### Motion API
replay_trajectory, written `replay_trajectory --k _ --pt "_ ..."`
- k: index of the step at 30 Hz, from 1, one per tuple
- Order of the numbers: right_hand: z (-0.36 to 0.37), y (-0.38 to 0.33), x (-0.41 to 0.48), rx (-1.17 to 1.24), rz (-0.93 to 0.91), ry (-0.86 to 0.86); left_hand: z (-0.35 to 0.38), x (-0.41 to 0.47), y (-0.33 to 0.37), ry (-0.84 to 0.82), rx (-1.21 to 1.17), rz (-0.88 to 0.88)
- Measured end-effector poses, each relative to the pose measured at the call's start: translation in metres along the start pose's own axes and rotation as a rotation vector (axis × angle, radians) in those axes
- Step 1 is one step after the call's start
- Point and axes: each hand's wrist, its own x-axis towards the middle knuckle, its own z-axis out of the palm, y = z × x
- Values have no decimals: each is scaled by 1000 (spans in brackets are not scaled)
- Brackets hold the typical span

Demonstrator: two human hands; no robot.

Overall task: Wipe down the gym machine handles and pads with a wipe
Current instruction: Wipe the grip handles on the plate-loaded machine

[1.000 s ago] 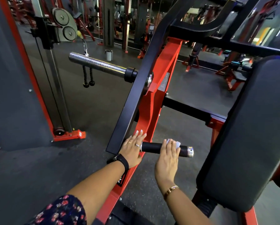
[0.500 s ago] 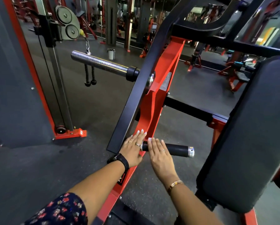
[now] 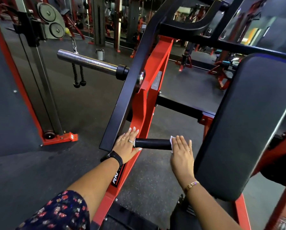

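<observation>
A short black handle (image 3: 153, 143) sticks out to the right from the red machine frame (image 3: 148, 97). My right hand (image 3: 182, 153) lies over the handle's outer end with straight fingers and presses a white wipe (image 3: 172, 138) against it; only a corner of the wipe shows by my fingers. My left hand (image 3: 127, 146) rests flat on the red frame at the handle's base, fingers spread. A large black pad (image 3: 248, 123) stands just right of my right hand.
A black lever arm (image 3: 122, 100) runs up diagonally beside the red frame, with a chrome weight peg (image 3: 89, 62) pointing left. A red-and-black cable tower (image 3: 39, 83) stands at left. Dark rubber floor lies below, and more gym machines stand at the back.
My right hand slid with the wipe from the handle's inner end out to its outer end, covering the metal cap. My left hand stayed on the red frame.
</observation>
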Motion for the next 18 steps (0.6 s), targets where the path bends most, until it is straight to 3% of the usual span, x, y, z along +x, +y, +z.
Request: replay_trajectory --k 3,6,12,18 --pt "7 -35 -8 151 163 12 2 1 -1 4 -12 3" --pt "13 -70 -6 217 193 -2 4 0 -2 26 -2 19" --pt "29 -117 8 86 -231 -249 2 -1 -4 47 -79 42" --pt "37 -44 -1 -155 -716 -91 -1 -1 -2 -2 -30 20"
